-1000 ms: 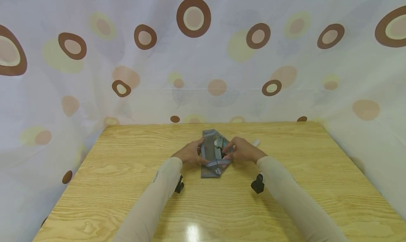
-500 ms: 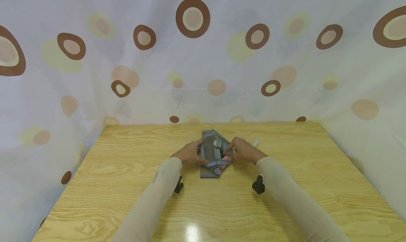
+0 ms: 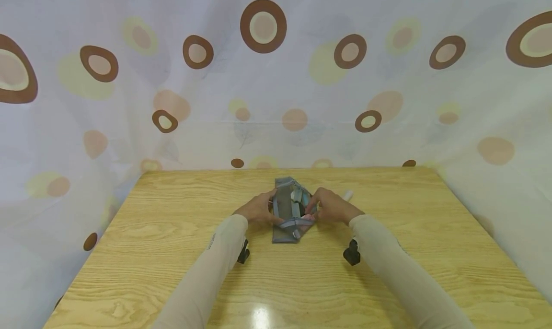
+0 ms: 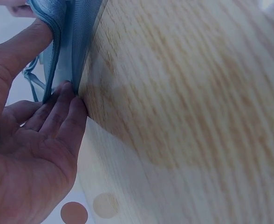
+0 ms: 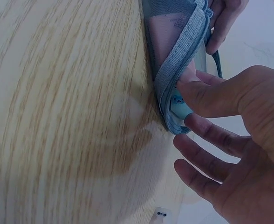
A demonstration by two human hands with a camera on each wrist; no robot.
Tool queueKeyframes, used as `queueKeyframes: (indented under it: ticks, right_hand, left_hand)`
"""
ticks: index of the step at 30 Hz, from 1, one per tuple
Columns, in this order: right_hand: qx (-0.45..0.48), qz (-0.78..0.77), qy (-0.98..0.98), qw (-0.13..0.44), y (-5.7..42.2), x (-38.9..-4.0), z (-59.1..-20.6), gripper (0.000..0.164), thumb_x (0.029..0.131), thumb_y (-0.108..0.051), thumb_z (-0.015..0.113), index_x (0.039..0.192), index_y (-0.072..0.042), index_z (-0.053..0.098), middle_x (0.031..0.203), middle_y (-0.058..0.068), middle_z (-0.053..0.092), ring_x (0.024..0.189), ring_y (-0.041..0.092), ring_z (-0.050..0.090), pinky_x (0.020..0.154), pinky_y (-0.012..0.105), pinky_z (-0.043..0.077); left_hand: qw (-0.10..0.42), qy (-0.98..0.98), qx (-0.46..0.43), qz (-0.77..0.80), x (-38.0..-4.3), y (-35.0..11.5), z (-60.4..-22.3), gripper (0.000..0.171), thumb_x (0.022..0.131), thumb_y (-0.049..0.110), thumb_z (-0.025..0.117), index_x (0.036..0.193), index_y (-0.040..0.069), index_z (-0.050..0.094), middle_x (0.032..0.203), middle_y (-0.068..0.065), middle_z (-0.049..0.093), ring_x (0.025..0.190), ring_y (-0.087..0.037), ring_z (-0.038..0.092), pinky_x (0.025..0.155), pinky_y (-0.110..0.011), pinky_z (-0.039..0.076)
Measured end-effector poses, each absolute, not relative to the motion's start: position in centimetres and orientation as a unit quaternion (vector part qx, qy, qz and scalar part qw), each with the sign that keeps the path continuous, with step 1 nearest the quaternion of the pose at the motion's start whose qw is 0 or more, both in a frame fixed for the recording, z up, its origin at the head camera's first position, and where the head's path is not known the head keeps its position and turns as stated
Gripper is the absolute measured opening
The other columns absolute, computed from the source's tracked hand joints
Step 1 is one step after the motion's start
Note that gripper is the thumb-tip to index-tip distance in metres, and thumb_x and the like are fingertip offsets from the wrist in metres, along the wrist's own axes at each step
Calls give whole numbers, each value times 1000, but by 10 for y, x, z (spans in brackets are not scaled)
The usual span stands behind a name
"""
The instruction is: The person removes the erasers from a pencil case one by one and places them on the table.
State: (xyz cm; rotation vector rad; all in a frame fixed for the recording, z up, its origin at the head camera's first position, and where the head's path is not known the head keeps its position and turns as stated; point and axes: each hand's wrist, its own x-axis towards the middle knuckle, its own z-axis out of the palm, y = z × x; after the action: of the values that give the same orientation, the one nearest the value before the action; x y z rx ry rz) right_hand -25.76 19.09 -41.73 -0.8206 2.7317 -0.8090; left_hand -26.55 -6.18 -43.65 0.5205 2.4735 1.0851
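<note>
A grey-blue mesh zip pouch [image 3: 284, 204] lies on the table with its zipped mouth spread apart. My left hand [image 3: 258, 208] grips its left side, thumb [image 4: 23, 46] on the zip edge and fingers low against the outer wall. At the right end of the mouth is my right hand [image 3: 331, 206]; its thumb and forefinger pinch the end of a flat pink block [image 5: 167, 35] inside the pouch. The other fingers of that hand are spread outside. A pale blue item with a small printed face [image 5: 179, 106] shows in the opening just below the thumb.
The wood-grain table [image 3: 172, 271] runs back to a hanging cloth [image 3: 276, 89] printed with dots. Just beyond my right hand lies a small white object [image 3: 348, 194]; the right wrist view shows a white end with a tiny black face mark [image 5: 161, 214].
My right fingers have shifted slightly at the pouch mouth, and more of the pink block shows beside them. My left hand and the pouch stay nearly still.
</note>
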Motion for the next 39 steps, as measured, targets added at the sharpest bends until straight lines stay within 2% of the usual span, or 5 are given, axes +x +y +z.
queueKeyframes:
  ticks: [12,20,28,35,39]
  right_hand:
    - [-281,-275,916,80,190,-258,-419,3,84,-5,82,86,-4,82,97,5,75,106,34,65,97,55,52]
    - [-308,-272,909,69,190,-258,-418,5,84,-5,81,83,-1,81,88,5,75,94,29,68,88,52,55]
    - [-306,-278,908,62,190,-257,-414,4,84,-7,82,80,-5,81,90,3,74,97,30,66,91,55,53]
    - [-297,-287,910,43,194,-261,-411,17,82,8,72,83,-5,82,92,5,75,100,35,65,91,57,53]
    - [-278,-297,913,41,196,-263,-410,12,85,3,75,84,-6,82,97,7,75,104,35,65,94,58,51]
  left_hand:
    - [192,882,189,387,-265,-62,-435,105,85,20,85,162,5,16,147,-20,50,135,-33,50,112,-45,41]
    - [186,885,197,378,-261,-61,-432,103,86,19,84,162,3,17,147,-20,50,134,-34,51,112,-45,41]
    - [186,885,200,377,-262,-61,-433,103,86,19,84,162,2,16,147,-20,51,135,-34,50,112,-45,41]
    - [187,883,203,381,-262,-62,-433,102,86,18,83,162,1,16,147,-21,50,135,-35,49,112,-45,41]
    - [188,883,200,381,-262,-62,-434,103,86,18,83,162,2,15,147,-21,50,135,-34,49,111,-45,42]
